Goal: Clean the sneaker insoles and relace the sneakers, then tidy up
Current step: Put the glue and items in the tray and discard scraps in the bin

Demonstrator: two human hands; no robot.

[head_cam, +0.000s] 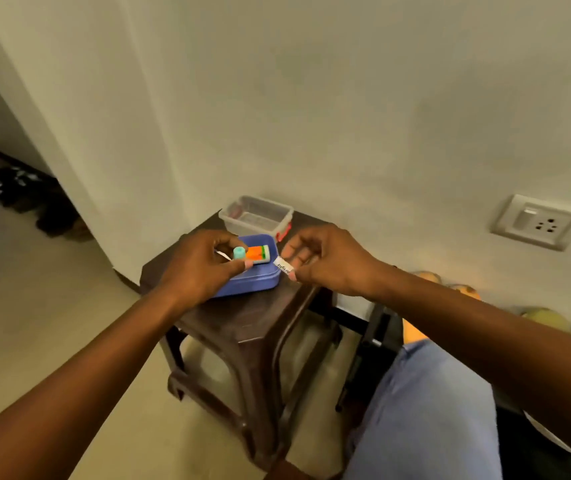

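Now – L hand [204, 261] pinches teal-capped tube [252, 253], R hand [322, 259] pinches white label [283, 265], over blue box [253, 282].

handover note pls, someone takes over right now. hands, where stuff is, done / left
Left hand: pinches a small bottle with a teal cap and orange label, over the blue box.
Right hand: pinches a white printed strip beside the bottle.
Blue box and clear container sit on the brown stool.
Done: cannot tell.
Left: no sneakers, insoles or laces clearly in view; dark shoes lie on the far floor.
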